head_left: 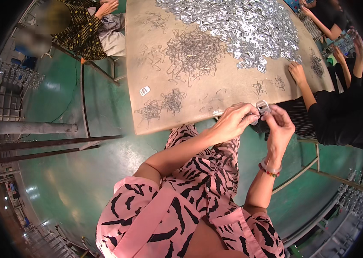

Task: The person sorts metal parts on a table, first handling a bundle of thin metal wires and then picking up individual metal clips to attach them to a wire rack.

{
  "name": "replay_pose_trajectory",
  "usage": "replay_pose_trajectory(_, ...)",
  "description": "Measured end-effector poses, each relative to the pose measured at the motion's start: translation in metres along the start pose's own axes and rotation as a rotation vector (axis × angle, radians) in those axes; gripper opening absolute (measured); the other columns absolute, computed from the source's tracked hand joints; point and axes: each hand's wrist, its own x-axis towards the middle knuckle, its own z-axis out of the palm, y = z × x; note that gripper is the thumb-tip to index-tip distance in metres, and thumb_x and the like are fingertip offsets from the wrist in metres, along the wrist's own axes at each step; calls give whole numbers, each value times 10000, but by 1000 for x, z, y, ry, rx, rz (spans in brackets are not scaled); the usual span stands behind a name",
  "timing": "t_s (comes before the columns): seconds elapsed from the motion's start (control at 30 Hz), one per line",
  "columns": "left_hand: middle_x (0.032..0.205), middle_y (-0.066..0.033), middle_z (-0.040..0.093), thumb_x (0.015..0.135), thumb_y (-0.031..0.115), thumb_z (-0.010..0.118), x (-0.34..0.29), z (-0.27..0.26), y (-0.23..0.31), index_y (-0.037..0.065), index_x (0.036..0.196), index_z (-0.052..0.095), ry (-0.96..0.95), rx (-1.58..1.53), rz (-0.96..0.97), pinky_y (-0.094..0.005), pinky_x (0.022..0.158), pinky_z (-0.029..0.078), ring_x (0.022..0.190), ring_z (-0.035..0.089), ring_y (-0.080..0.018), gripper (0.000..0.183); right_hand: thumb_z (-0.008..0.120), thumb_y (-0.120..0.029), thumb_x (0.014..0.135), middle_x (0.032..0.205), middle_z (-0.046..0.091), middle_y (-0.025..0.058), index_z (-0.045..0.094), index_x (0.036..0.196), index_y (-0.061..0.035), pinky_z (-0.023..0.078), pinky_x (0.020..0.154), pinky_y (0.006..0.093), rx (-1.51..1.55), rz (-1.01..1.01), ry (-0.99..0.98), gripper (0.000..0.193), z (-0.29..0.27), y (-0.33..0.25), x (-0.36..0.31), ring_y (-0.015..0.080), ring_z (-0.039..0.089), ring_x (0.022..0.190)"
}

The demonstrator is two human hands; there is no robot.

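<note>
Just past the table's near edge, my two hands meet fingertip to fingertip. My right hand (pixel 281 127), with bracelets on its wrist, grips a small silvery metal buckle-like piece (pixel 262 105) with slots between thumb and fingers. Against its lower side, the thumb and fingers of my left hand (pixel 234 122) are pinched together; what they hold is too small and covered to name. Thin bent wire hooks (pixel 194 51) lie heaped on the table, with smaller clusters (pixel 173 100) closer to me. A single buckle piece (pixel 145 90) lies near the left edge.
A large heap of silvery buckle pieces (pixel 250 32) covers the far part of the brown-covered table (pixel 147 66). At the right, a co-worker's hand (pixel 297 72) rests by the table edge. Another person in patterned clothing (pixel 88 36) sits at the far left. Metal bars (pixel 52 142) stand at left.
</note>
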Motion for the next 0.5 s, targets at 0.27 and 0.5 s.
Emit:
replay_pose_trajectory(0.27,837,-116,588,843,97,558,-10,-6,-4,33,885,545,25,206,115,-390,787,422,833,566,-303,78,642,104,744,826,655,113,633,911,68,509,664,251,154,-80,123,170,14,-3,-25,138,616,691)
replay_pose_trajectory(0.5,1023,-130,615,845,177,606,-12,-45,-36,43,1121,572,130,167,-212,-337,840,451,968,590,-263,309,640,83,753,784,642,124,619,902,64,547,601,301,327,37,53,152,17,12,-33,190,643,650)
